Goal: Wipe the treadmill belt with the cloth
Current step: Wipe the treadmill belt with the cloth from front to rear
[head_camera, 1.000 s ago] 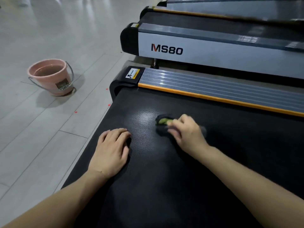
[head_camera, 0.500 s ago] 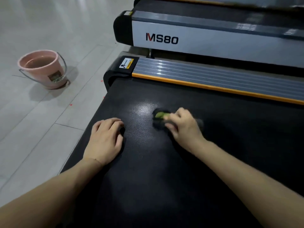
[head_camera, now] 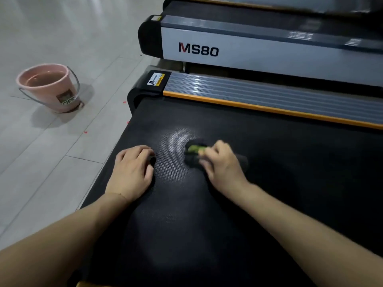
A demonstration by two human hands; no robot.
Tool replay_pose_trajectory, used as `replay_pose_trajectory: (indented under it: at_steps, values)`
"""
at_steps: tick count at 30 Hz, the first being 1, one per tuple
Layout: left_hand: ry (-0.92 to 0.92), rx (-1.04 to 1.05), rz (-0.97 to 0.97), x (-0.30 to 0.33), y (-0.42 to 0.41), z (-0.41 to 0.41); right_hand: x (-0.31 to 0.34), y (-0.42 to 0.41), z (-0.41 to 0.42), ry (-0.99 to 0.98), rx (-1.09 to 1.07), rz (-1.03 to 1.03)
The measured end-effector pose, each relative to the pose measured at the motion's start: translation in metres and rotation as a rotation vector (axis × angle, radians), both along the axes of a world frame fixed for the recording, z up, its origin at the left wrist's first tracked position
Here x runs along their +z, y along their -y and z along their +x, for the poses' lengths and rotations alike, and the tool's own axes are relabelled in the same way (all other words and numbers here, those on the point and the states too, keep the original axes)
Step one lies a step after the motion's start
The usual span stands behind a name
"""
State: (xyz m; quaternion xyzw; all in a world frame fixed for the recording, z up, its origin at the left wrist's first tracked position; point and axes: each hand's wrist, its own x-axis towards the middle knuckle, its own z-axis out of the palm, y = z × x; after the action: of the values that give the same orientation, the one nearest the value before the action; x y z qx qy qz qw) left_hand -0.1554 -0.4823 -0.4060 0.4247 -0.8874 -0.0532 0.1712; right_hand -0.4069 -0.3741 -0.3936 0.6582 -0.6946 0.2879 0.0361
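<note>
The black textured treadmill belt (head_camera: pixel 279 162) fills the middle of the head view. My right hand (head_camera: pixel 221 164) presses a dark cloth with a green patch (head_camera: pixel 193 152) onto the belt, fingers curled over it; most of the cloth is hidden under the hand. My left hand (head_camera: pixel 132 172) rests palm down on the belt near its left edge, fingers together and bent, holding nothing. A pale sheen on the belt lies between the two hands.
A grey ribbed side rail with an orange strip (head_camera: pixel 269 100) borders the belt's far side. Behind it stands another treadmill marked MS80 (head_camera: pixel 248 52). A pink bucket of water (head_camera: pixel 49 85) stands on the grey tiled floor (head_camera: pixel 51 162) to the left.
My right hand with the cloth has shifted only slightly on the belt and now looks blurred. The left hand stays planted. The camera view has drifted a little.
</note>
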Motion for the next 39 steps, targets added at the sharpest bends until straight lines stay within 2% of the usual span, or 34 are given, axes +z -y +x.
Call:
replay_pose_trajectory:
  at_steps: [3, 5, 7, 10, 12, 14, 17, 19, 21, 23, 25, 26, 28, 32, 34, 36, 39]
  values:
    - [0.038, -0.033, 0.015, 0.003, -0.002, 0.002, 0.004, -0.065, 0.03, 0.056, 0.269, 0.083]
    - [0.068, -0.053, 0.047, 0.006, -0.004, 0.006, 0.006, -0.049, 0.016, -0.043, 0.304, 0.089]
    - [0.118, -0.076, 0.067, 0.008, -0.006, 0.013, 0.008, -0.001, -0.005, -0.105, 0.181, 0.026]
    - [0.175, -0.097, 0.125, 0.01, -0.013, 0.036, 0.013, 0.058, -0.017, 0.015, -0.249, 0.091]
    - [0.177, -0.085, 0.148, 0.011, -0.016, 0.06, 0.011, 0.057, 0.009, -0.007, -0.314, 0.09]
    - [0.168, -0.086, 0.161, 0.01, -0.016, 0.084, 0.01, 0.025, 0.051, 0.001, -0.105, 0.041]
    - [0.111, -0.093, 0.193, 0.002, -0.012, 0.098, 0.005, -0.04, 0.101, -0.018, 0.326, 0.114]
    - [0.061, -0.089, 0.194, -0.002, -0.012, 0.096, 0.006, -0.032, 0.091, -0.048, 0.44, 0.103]
    - [0.035, -0.071, 0.184, -0.003, -0.013, 0.094, 0.003, 0.011, 0.072, -0.136, 0.368, 0.048]
    - [-0.005, 0.009, 0.187, -0.001, -0.015, 0.095, 0.006, 0.064, 0.052, -0.099, 0.109, 0.013]
    - [-0.06, 0.125, 0.185, 0.0, -0.018, 0.095, 0.008, 0.094, 0.049, -0.004, -0.173, 0.067]
    - [-0.083, 0.175, 0.195, 0.0, -0.018, 0.095, 0.007, 0.095, 0.057, -0.018, -0.219, 0.068]
    - [-0.124, 0.222, 0.252, -0.002, -0.015, 0.096, 0.007, 0.076, 0.086, -0.017, -0.1, 0.025]
    - [-0.209, 0.233, 0.32, -0.006, -0.008, 0.1, 0.005, -0.005, 0.133, -0.008, 0.476, 0.084]
    - [-0.239, 0.237, 0.332, -0.008, -0.007, 0.102, 0.007, 0.017, 0.117, -0.098, 0.543, 0.076]
    - [-0.253, 0.242, 0.334, -0.009, -0.007, 0.102, 0.008, 0.074, 0.1, -0.157, 0.385, 0.016]
    - [-0.265, 0.252, 0.328, -0.008, -0.008, 0.101, 0.012, 0.149, 0.077, -0.065, -0.008, 0.043]
